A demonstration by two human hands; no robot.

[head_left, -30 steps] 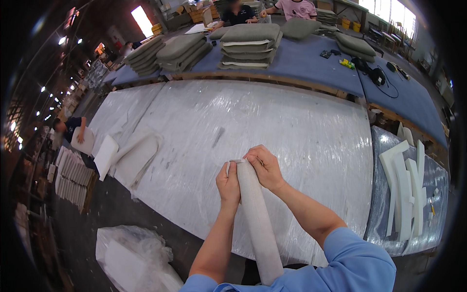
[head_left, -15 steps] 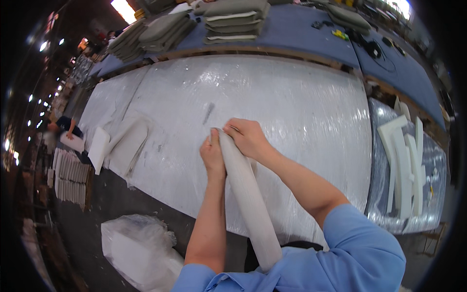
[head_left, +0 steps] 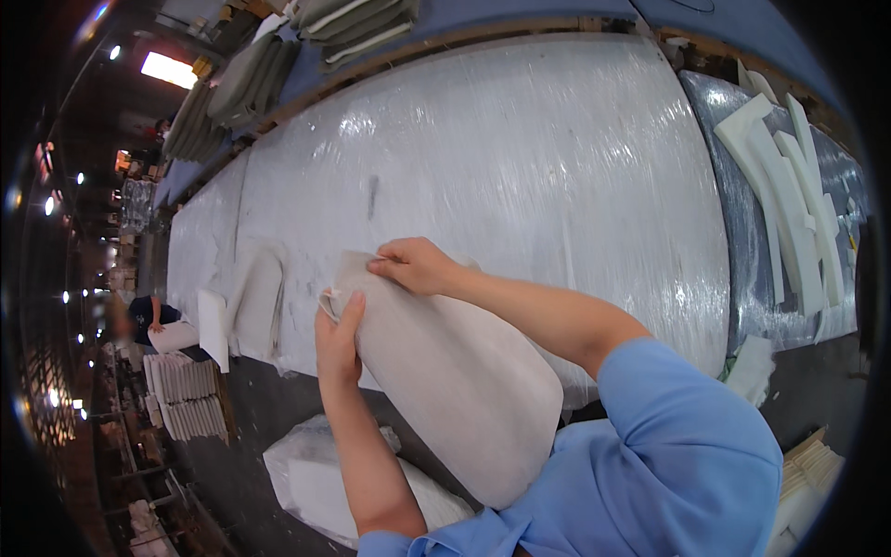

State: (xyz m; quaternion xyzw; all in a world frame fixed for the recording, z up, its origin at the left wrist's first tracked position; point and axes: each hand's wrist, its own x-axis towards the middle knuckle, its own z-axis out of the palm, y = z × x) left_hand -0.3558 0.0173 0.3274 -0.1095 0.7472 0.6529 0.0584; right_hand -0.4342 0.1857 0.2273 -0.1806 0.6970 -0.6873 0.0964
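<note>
A long, pale grey fabric-covered cushion [head_left: 455, 385] slants from my chest out over the plastic-wrapped table [head_left: 557, 167]. At its far end the fabric forms a loose, open edge. My left hand [head_left: 340, 343] is closed on the left side of that edge, thumb on top. My right hand [head_left: 416, 266] pinches the fabric on the other side, a little farther away. The cushion's near end rests against my blue shirt, and its underside is hidden.
Left on the table lie a folded grey cover [head_left: 257, 302] and a white foam piece [head_left: 213, 327]. White foam strips [head_left: 789, 209] lie at right. A plastic-wrapped bundle [head_left: 306, 473] sits below left. Another person [head_left: 153, 316] works near a cushion stack [head_left: 186, 395].
The cushion has turned from edge-on to show its broad face. Both hands have shifted left with it, still gripping the far edge, and the view has turned.
</note>
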